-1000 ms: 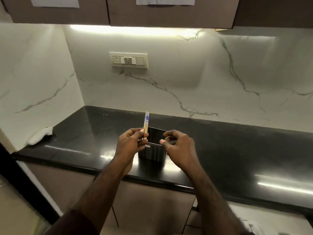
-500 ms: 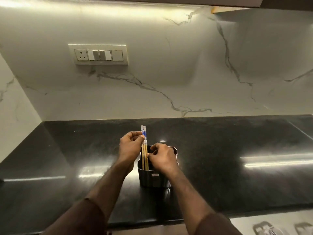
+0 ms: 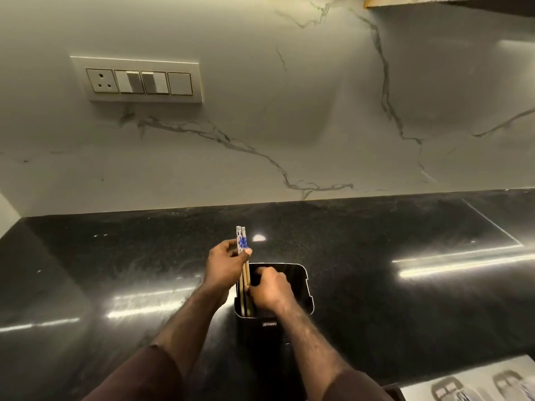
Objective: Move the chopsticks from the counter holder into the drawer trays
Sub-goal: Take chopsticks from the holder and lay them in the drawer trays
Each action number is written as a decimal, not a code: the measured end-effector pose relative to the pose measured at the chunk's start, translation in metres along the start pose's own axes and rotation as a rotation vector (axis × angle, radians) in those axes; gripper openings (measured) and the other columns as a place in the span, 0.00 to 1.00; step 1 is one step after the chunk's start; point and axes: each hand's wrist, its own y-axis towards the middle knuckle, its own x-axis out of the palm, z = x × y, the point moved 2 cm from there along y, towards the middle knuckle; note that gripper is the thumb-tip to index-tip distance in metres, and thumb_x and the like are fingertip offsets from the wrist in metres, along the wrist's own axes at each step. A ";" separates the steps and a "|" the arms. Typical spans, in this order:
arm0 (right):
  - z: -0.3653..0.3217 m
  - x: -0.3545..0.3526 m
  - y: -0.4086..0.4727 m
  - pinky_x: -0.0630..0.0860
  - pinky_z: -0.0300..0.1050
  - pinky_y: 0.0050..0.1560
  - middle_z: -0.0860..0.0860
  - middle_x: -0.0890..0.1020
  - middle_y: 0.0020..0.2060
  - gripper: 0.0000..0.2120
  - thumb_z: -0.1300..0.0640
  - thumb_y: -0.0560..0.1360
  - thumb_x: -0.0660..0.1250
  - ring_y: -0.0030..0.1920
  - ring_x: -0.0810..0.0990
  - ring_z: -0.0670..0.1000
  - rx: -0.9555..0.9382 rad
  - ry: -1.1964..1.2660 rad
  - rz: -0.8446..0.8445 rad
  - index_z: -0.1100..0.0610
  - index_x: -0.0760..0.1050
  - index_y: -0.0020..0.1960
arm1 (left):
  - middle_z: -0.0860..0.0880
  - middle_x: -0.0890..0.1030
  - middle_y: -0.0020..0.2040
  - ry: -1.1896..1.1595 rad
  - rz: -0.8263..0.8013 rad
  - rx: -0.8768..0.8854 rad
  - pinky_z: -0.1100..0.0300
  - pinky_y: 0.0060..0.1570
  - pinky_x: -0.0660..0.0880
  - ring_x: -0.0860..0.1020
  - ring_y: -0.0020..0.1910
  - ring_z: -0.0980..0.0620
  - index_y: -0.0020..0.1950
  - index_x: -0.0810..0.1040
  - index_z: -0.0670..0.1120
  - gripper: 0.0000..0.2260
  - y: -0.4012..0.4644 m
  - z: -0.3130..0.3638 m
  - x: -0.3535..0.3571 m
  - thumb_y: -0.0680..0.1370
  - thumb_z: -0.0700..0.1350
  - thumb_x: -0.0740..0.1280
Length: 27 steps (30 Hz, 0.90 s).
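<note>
A dark rectangular holder [image 3: 304, 287] stands on the black counter [image 3: 405, 299] near its front edge. A pair of wooden chopsticks [image 3: 244, 273] with blue-and-white tops stands upright at the holder's left side. My left hand [image 3: 224, 267] pinches the chopsticks near their patterned tops. My right hand [image 3: 269, 289] reaches into the holder with curled fingers and grips the chopsticks' lower shafts. The chopstick tips are hidden inside the holder.
A white marble backsplash with a switch and socket panel [image 3: 139, 81] rises behind the counter. A pale surface with dark printed shapes [image 3: 469, 386] shows at the bottom right, below the counter edge.
The camera has moved closer and tilted down. My right hand has gone from the holder's rim into the holder, onto the chopsticks. My left hand keeps its pinch on the tops.
</note>
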 end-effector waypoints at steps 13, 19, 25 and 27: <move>0.006 -0.014 0.001 0.82 0.45 0.51 0.49 0.86 0.48 0.09 0.54 0.75 0.72 0.47 0.84 0.45 -0.077 0.212 -0.107 0.49 0.82 0.54 | 0.51 0.87 0.44 -0.119 -0.129 0.116 0.61 0.48 0.77 0.84 0.48 0.55 0.47 0.84 0.49 0.07 -0.008 0.030 -0.005 0.70 0.41 0.75; 0.003 -0.040 -0.020 0.78 0.42 0.56 0.49 0.86 0.53 0.12 0.57 0.75 0.71 0.53 0.83 0.45 -0.173 0.369 -0.115 0.52 0.81 0.59 | 0.43 0.86 0.47 -0.246 -0.296 0.188 0.57 0.47 0.82 0.85 0.48 0.46 0.54 0.82 0.42 0.15 -0.021 0.068 0.000 0.68 0.42 0.73; 0.015 -0.085 -0.057 0.79 0.51 0.60 0.53 0.86 0.50 0.10 0.58 0.76 0.70 0.53 0.85 0.52 -0.247 0.567 -0.184 0.55 0.80 0.57 | 0.42 0.86 0.49 -0.350 -0.385 0.188 0.59 0.44 0.82 0.85 0.49 0.46 0.54 0.82 0.41 0.15 -0.046 0.102 0.016 0.68 0.42 0.72; 0.027 -0.099 -0.071 0.79 0.55 0.60 0.56 0.86 0.50 0.11 0.59 0.77 0.69 0.54 0.84 0.57 -0.259 0.658 -0.218 0.58 0.79 0.59 | 0.42 0.86 0.48 -0.381 -0.413 0.176 0.57 0.45 0.82 0.85 0.48 0.45 0.53 0.81 0.41 0.15 -0.058 0.112 0.026 0.68 0.42 0.71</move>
